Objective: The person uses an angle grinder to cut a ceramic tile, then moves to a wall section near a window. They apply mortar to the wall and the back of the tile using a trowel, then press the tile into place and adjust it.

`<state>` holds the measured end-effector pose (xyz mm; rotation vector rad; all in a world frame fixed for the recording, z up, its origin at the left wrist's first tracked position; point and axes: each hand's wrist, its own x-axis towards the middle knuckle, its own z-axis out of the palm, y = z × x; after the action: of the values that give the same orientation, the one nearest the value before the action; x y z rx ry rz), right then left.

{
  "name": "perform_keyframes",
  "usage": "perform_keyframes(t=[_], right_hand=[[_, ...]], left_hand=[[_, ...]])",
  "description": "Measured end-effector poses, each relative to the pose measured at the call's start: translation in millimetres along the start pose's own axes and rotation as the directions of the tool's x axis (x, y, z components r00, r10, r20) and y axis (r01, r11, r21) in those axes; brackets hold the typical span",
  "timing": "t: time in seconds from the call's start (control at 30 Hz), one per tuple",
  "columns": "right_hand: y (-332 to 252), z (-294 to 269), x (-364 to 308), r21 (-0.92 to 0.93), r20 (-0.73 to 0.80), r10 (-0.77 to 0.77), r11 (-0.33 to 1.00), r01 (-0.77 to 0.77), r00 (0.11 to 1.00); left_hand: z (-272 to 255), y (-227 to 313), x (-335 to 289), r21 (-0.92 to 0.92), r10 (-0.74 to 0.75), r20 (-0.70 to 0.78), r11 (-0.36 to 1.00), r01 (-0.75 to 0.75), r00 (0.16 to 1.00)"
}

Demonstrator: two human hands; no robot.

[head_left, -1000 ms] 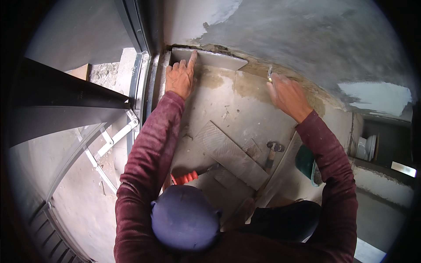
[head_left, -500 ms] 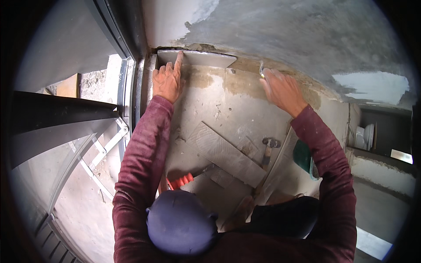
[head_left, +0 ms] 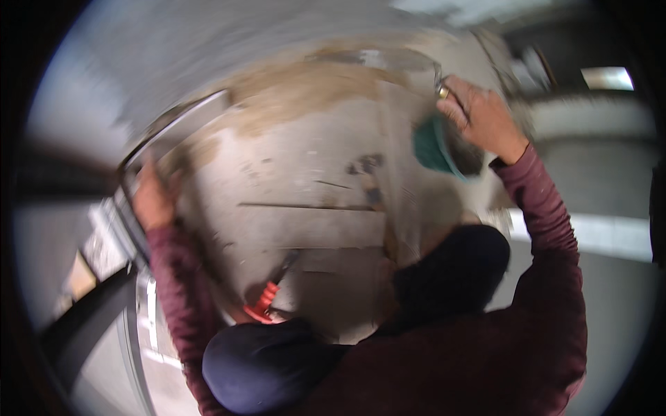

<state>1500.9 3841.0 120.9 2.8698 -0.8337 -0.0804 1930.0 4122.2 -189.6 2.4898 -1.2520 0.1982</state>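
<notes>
My right hand (head_left: 482,114) is closed round the handle of a trowel (head_left: 409,61). The long grey blade reaches left along the foot of the wall, with a pale smear on it. Below the hand stands a green bucket (head_left: 433,147), partly hidden behind it. On the left, my left hand (head_left: 154,197) is at the near end of a narrow grey tile strip (head_left: 194,119) that stands on edge against the wall base. Motion blur smears its fingers, and whether they press on the strip cannot be made out.
A flat grey tile piece (head_left: 319,227) lies on the dusty floor below a blurred hammer (head_left: 368,173). A tool with a red handle (head_left: 263,301) rests near my knee, left of centre. The dark metal door frame (head_left: 90,312) borders the left side.
The view has swung to the right and blurred. My right hand has moved right, away from the strip, and the trowel blade now shows. My left hand stays by the strip.
</notes>
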Motion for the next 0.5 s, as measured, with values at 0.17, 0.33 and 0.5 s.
perform_keyframes(t=[0.17, 0.33, 0.5], right_hand=[[117, -39, -144, -0.37, 0.173, 0.4, 0.873, -0.317, 0.9], [184, 20, -232, -0.52, 0.247, 0.508, 0.788, -0.329, 0.825], [212, 76, -216, -0.524, 0.335, 0.484, 0.809, -0.268, 0.808]], left_hand=[[-39, 10, -9, -0.557, -0.007, 0.262, 0.816, 0.157, 0.965], [-173, 123, -14, -0.698, 0.355, 0.34, 0.716, -0.02, 0.871], [-294, 175, -54, -0.799, 0.67, 0.397, 0.588, -0.123, 0.627]])
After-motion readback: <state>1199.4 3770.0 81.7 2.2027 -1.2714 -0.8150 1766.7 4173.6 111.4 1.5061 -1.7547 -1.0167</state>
